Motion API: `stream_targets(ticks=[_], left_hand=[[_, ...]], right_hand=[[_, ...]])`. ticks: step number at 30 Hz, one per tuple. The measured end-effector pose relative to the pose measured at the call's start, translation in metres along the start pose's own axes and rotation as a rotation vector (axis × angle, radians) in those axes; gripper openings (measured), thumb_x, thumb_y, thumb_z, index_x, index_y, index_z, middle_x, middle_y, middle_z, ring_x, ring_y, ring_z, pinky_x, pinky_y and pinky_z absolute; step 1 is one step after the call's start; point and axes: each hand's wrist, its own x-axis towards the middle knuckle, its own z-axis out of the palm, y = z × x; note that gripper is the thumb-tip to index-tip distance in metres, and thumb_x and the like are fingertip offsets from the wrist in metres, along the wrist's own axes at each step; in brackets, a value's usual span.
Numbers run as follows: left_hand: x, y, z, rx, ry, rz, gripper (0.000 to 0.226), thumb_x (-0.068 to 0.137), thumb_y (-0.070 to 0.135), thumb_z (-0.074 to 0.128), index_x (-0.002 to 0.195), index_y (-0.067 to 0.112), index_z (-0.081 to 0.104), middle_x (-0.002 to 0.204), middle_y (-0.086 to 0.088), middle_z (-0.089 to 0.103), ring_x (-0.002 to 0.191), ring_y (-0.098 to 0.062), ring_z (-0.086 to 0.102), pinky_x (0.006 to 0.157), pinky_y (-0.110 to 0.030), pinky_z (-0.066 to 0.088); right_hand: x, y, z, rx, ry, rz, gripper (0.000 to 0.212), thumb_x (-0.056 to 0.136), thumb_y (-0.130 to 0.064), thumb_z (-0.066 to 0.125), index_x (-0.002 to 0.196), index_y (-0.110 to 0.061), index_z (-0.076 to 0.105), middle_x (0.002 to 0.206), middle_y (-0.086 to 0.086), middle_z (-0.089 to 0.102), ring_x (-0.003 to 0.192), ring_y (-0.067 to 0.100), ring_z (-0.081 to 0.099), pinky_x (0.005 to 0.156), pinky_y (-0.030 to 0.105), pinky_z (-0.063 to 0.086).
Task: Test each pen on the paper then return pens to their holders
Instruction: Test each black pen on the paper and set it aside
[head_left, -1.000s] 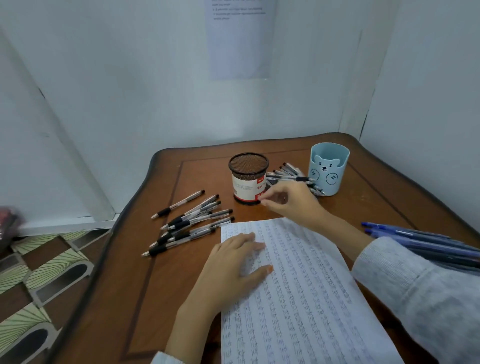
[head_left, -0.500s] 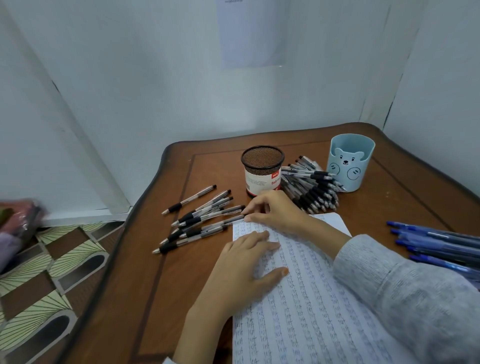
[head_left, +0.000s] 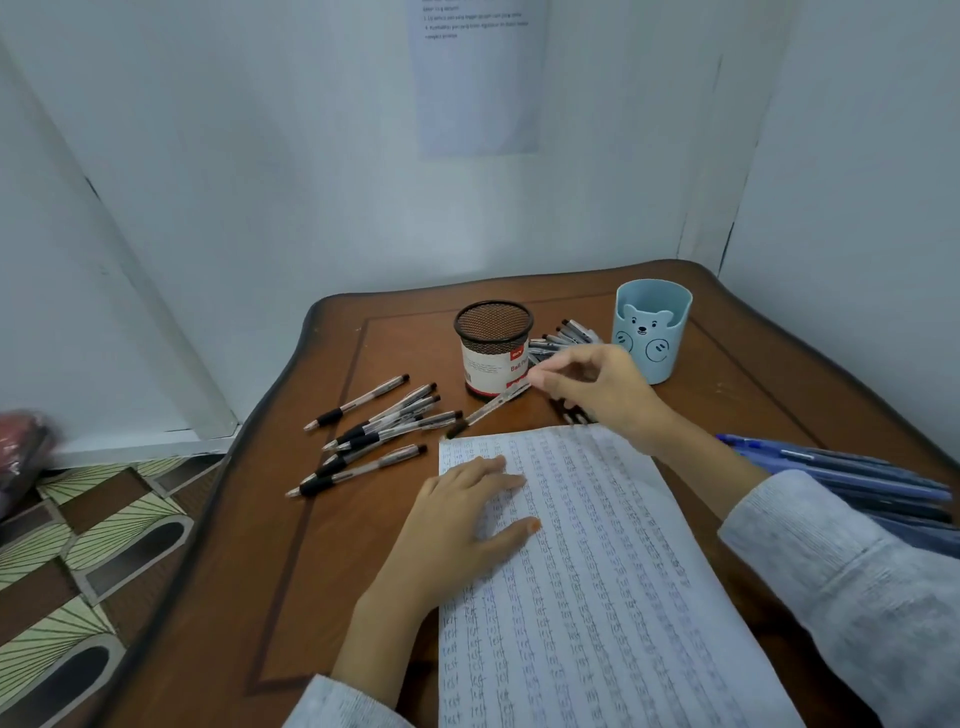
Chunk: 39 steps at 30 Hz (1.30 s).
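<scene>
The right hand (head_left: 602, 395) is pinching a slim clear-barrelled, black-gripped pen (head_left: 491, 409), tip slanting down-left toward the far-left corner of the paper (head_left: 597, 571); the left hand (head_left: 462, 525) is pressing flat there.

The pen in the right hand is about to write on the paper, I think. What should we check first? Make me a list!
1. Hold on the clear pen with a black grip: ok, the right hand pinches its back end.
2. Writing hold: not ok, the fingertips are far from the black grip.
3. Tip aimed at the lined white paper: ok, it points down near the top left corner.
4. Paper steady: ok, the left hand lies flat on it.
5. Free spot to write: cannot tell, rows of writing fill most of the sheet.
6. Upright black mesh holder for the return: ok.
</scene>
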Motion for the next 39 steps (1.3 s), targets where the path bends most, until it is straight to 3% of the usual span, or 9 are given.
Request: stream_targets(ticks=[7,10,13,18,26,28,31,36,39], left_hand=[[-0.003,0.003,0.003,-0.027,0.037,-0.021,0.052,0.088,0.062,0.048,0.135,0.041,0.046,0.148,0.022,0.033,0.136,0.001,0.026,0.114,-0.032,0.019],[-0.007,0.007,0.001,-0.036,0.085,-0.007,0.048,0.088,0.06,0.051,0.13,0.038,0.053,0.144,0.02,0.04,0.131,0.001,0.033,0.112,-0.032,0.026],[-0.011,0.011,0.001,-0.03,0.117,-0.006,0.042,0.09,0.055,0.053,0.126,0.035,0.056,0.139,0.018,0.045,0.125,0.002,0.037,0.109,-0.031,0.029],[-0.018,0.017,0.002,-0.047,0.236,0.017,0.033,0.091,0.048,0.055,0.118,0.031,0.062,0.128,0.018,0.053,0.118,0.004,0.043,0.097,-0.021,0.022],[-0.034,0.043,0.016,-0.119,0.167,0.156,0.036,0.089,0.055,0.054,0.118,0.036,0.061,0.123,0.026,0.052,0.116,0.011,0.041,0.099,-0.017,0.028],[-0.038,0.052,0.018,-0.114,0.139,0.206,0.036,0.089,0.056,0.054,0.119,0.037,0.06,0.125,0.026,0.051,0.117,0.012,0.038,0.099,-0.015,0.027],[-0.042,0.065,0.022,-0.098,0.068,0.246,0.039,0.089,0.056,0.054,0.124,0.039,0.057,0.132,0.025,0.047,0.121,0.011,0.034,0.104,-0.018,0.023],[-0.043,0.082,0.032,-0.082,-0.021,0.288,0.049,0.086,0.064,0.045,0.129,0.041,0.051,0.14,0.024,0.04,0.129,0.006,0.029,0.11,-0.024,0.021],[-0.041,0.084,0.037,-0.036,-0.075,0.31,0.049,0.089,0.065,0.044,0.132,0.042,0.046,0.139,0.023,0.037,0.129,0.004,0.026,0.107,-0.02,0.017]], right_hand=[[-0.016,-0.02,-0.028,0.369,0.41,0.072,0.018,0.099,-0.03,0.048,0.103,-0.013,0.052,0.09,0.005,0.07,0.088,0.02,0.066,0.084,0.034,0.052],[-0.027,-0.028,-0.037,0.709,0.459,0.133,0.02,0.101,-0.034,0.041,0.106,-0.018,0.051,0.073,0.001,0.054,0.059,0.011,0.053,0.061,0.024,0.051],[-0.038,-0.028,-0.043,0.879,0.444,0.278,0.023,0.1,-0.032,0.041,0.09,-0.019,0.056,0.052,-0.006,0.039,0.036,0.004,0.026,0.032,0.016,0.024],[-0.062,-0.027,-0.047,1.051,0.346,0.356,0.025,0.095,-0.023,0.037,0.084,-0.016,0.058,0.047,-0.006,0.036,0.033,0.004,0.02,0.03,0.016,0.016],[-0.104,-0.017,-0.057,0.662,0.25,0.46,0.026,0.096,-0.004,0.044,0.107,0.002,0.067,0.108,0.019,0.069,0.057,0.011,0.065,0.046,0.013,0.044],[-0.112,-0.01,-0.061,0.713,0.18,0.568,0.044,0.1,-0.029,0.038,0.104,0.002,0.069,0.099,0.019,0.07,0.07,0.022,0.068,0.059,0.026,0.052],[-0.124,-0.002,-0.066,0.682,0.17,0.646,0.065,0.1,-0.051,0.03,0.088,0.0,0.07,0.066,0.015,0.063,0.047,0.014,0.05,0.052,0.024,0.039],[-0.143,0.009,-0.053,0.682,0.193,0.543,0.018,0.084,-0.022,0.068,0.082,-0.004,0.065,0.062,0.003,0.054,0.048,0.007,0.046,0.043,0.014,0.041],[-0.149,0.019,-0.042,0.461,0.285,0.399,0.035,0.087,-0.026,0.067,0.063,-0.011,0.047,0.05,0.0,0.045,0.041,0.01,0.036,0.038,0.017,0.028]])
